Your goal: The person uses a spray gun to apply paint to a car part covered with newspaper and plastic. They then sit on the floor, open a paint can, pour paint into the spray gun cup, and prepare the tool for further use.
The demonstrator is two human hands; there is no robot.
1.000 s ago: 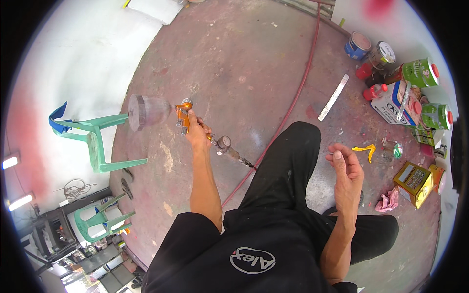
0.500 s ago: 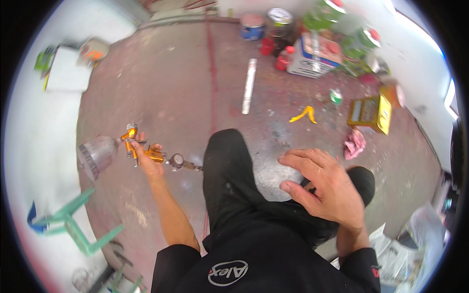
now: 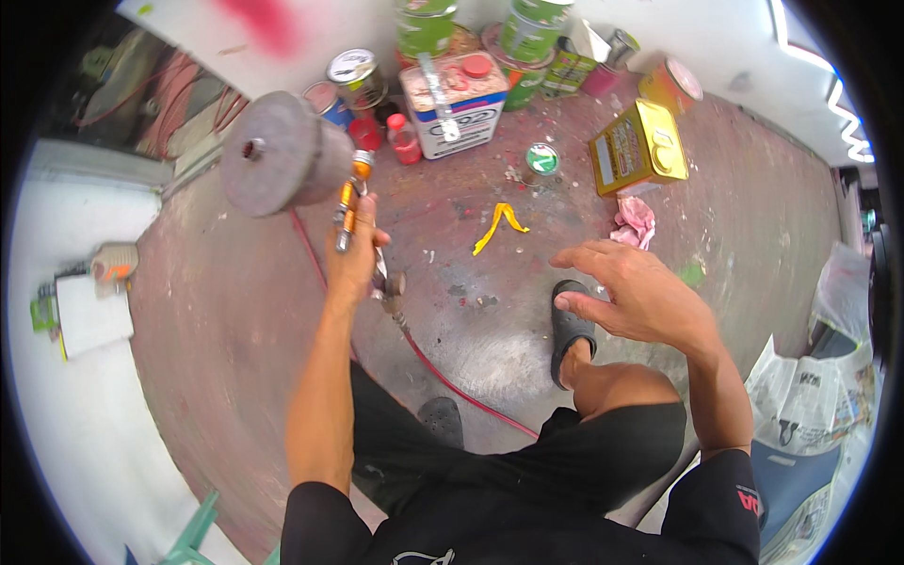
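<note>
My left hand is wrapped round the handle of a gold and silver spray gun. The gun's large grey paint cup tilts out to the left, its round end facing me. A red air hose runs from the fitting below the grip, across the floor toward my legs. On the right, my right hand hangs in the air above the floor, fingers stretched out and thumb apart, holding nothing. Beyond it lies a crumpled pink rag, apart from the fingers as far as I can tell.
Along the back wall stand green cans, a white square tin, a red bottle and a gold tin. A small green-topped can and a yellow strip sit nearer. Plastic-covered items are at right.
My left hand has carried the spray gun up and right, toward the cans. The view has turned right, and my legs have shifted into a step. My right hand stays open.
</note>
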